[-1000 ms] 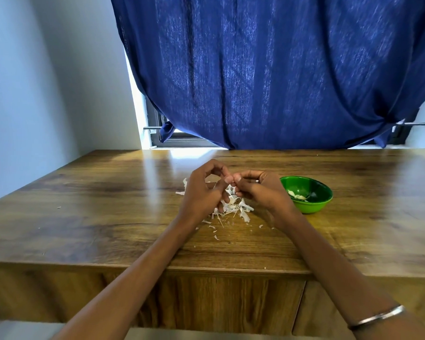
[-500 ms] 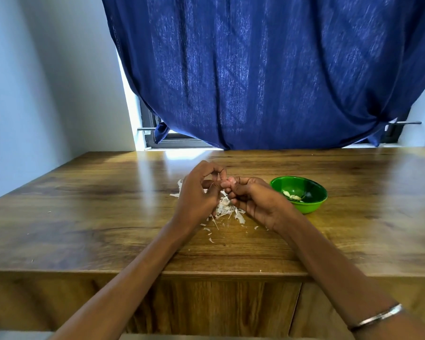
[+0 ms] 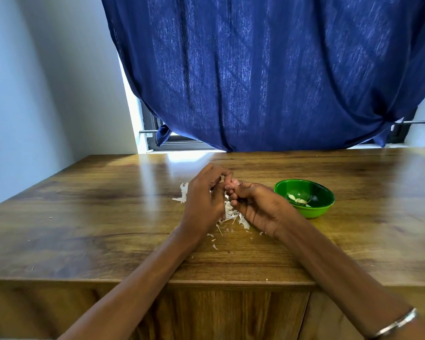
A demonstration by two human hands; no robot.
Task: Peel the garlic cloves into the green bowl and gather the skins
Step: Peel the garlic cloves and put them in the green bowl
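Observation:
My left hand [image 3: 204, 200] and my right hand [image 3: 258, 207] meet fingertip to fingertip above a pile of white garlic skins [image 3: 231, 214] on the wooden table [image 3: 108, 217]. Both pinch a small garlic clove [image 3: 222, 179] between them; it is almost wholly hidden by the fingers. To the right of my right hand sits the green bowl [image 3: 319, 207], with a few peeled pale cloves [image 3: 298, 200] lying in its bottom.
A larger scrap of skin [image 3: 183, 192] lies just left of my left hand, and small flakes are scattered toward the table's front edge [image 3: 206, 282]. A blue curtain [image 3: 268, 69] hangs behind the table; a wall stands at the left.
Both hands stay joined over the skins, with my right hand rolled a little more palm-up. The camera has tilted, so everything sits slightly lower and left in view.

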